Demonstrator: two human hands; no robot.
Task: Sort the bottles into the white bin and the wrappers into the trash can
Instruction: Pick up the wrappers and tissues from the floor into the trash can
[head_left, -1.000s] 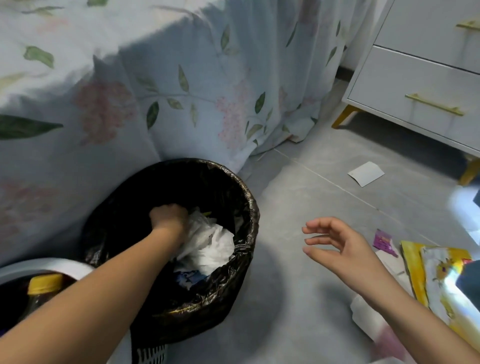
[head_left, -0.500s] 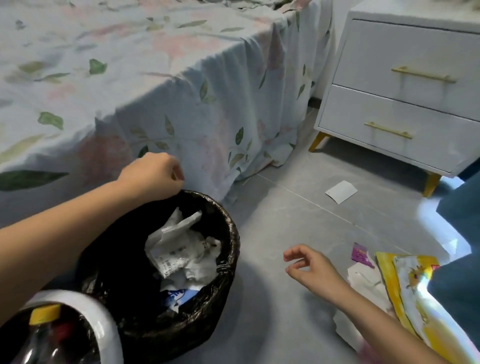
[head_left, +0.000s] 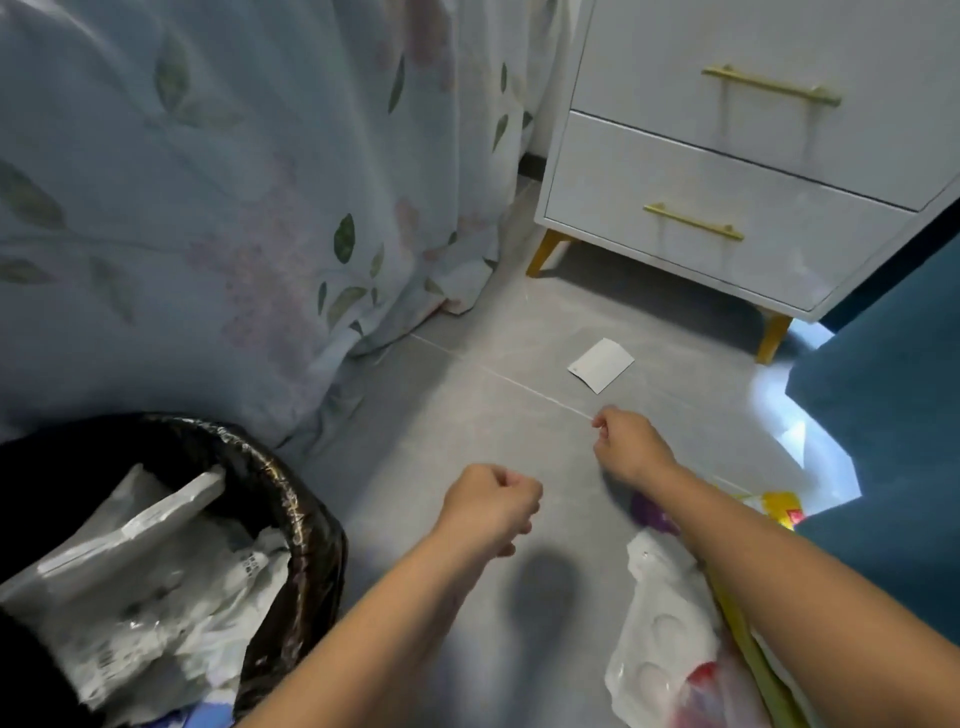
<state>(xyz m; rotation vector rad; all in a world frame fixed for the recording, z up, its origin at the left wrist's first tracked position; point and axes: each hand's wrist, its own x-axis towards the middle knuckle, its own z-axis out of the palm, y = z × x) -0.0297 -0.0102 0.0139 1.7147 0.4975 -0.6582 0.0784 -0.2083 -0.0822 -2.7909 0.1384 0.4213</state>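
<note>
The black-lined trash can (head_left: 306, 514) stands at the lower left, filled with crumpled white wrappers (head_left: 145, 577). My left hand (head_left: 491, 506) hovers over the floor to the can's right, fingers curled shut with nothing in them. My right hand (head_left: 631, 447) reaches forward, fingers curled and holding nothing, a short way before a flat white wrapper (head_left: 601, 365) on the tiles. Under my right forearm lie a white plastic wrapper (head_left: 660, 639), a purple wrapper (head_left: 649, 512) and a yellow wrapper (head_left: 779, 506). The white bin and bottles are out of view.
A floral bedsheet (head_left: 234, 208) hangs down on the left behind the can. A white nightstand (head_left: 727, 182) with gold handles and legs stands at the back right. A dark teal piece of furniture (head_left: 883, 441) fills the right edge.
My left hand left the trash can and swung right over the floor. My right hand moved forward toward the flat white wrapper. The view turned right, so the white bin dropped out.
</note>
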